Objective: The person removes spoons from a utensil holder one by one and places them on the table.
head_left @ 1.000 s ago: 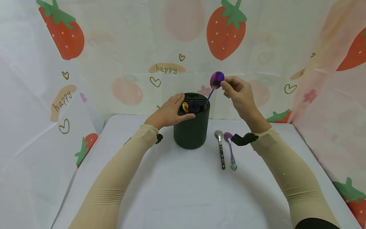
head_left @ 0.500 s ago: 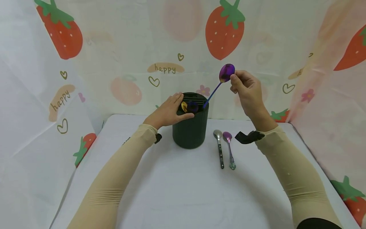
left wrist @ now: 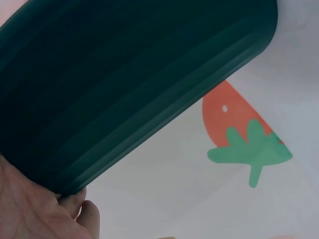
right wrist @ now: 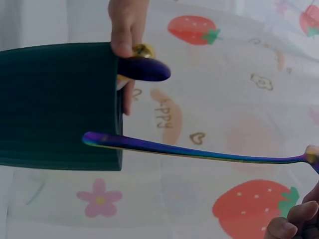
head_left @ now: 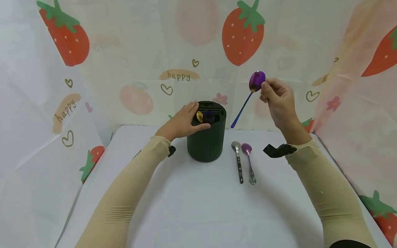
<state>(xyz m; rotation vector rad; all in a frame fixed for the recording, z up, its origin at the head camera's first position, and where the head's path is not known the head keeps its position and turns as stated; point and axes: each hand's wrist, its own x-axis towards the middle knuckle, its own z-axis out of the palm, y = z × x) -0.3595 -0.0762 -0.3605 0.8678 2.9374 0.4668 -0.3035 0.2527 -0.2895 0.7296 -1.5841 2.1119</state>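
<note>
The purple spoon [head_left: 257,81] hung in air, clear of the green holder [head_left: 205,145].
The right hand [head_left: 279,101] pinched its bowl; the left hand [head_left: 181,123] rested straight, spread fingers on the holder's rim. A silver spoon [head_left: 236,147] and pink spoon [head_left: 247,149] lay inside the surface's [head_left: 192,206] edges.

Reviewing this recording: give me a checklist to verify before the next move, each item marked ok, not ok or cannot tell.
1. Right hand pinches the violet-blue spoon at its bowl: ok.
2. That spoon's handle is out of the dark green holder: ok, apart in the head view.
3. Left hand rests on the holder's rim: ok.
4. Holder stands upright on the table: ok.
5. Black-handled spoon and purple spoon lie apart: ok, side by side.
6. Gold utensil and dark blue spoon aren't tangled inside: cannot tell, lower parts hidden.
</note>
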